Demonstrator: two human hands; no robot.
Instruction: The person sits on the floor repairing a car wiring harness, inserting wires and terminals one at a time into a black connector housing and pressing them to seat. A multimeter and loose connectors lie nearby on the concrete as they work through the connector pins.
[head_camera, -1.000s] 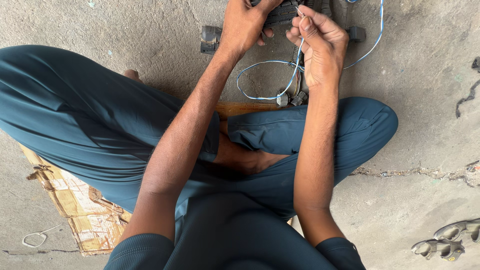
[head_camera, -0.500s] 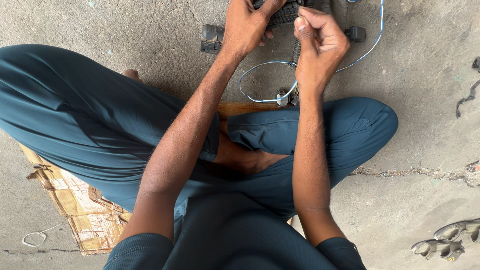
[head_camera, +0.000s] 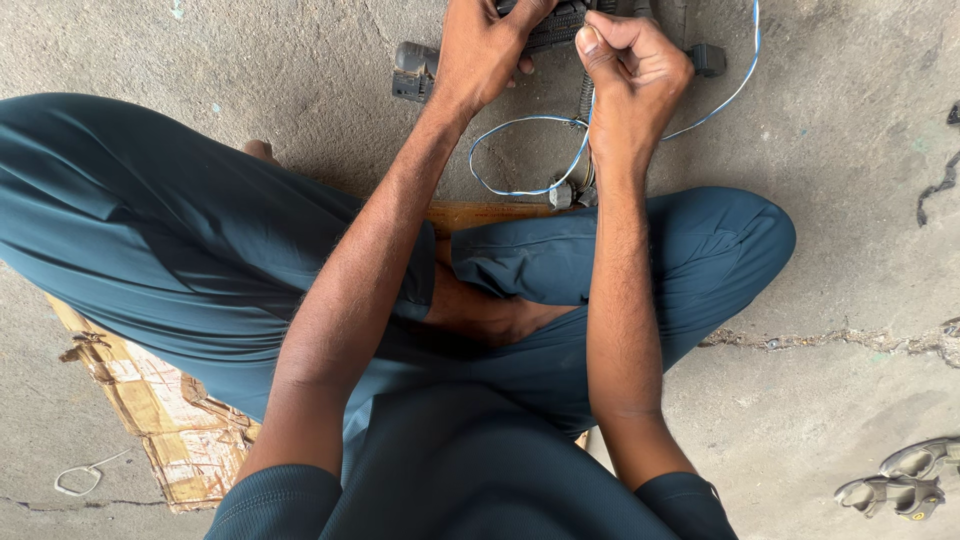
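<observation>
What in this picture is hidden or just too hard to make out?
- Dark harness, head view: its upper part is cut off by the top edge, and the left hand covers its middle.
- Right hand: its closed fingers hide whatever it pinches; the blue wire runs up behind it.
- Cardboard: mostly under the legs.
- Sandals: cut by the right edge.

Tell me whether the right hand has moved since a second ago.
Yes. The right hand has shifted slightly left, toward the left hand, judged against the right knee, which stayed put.
</observation>
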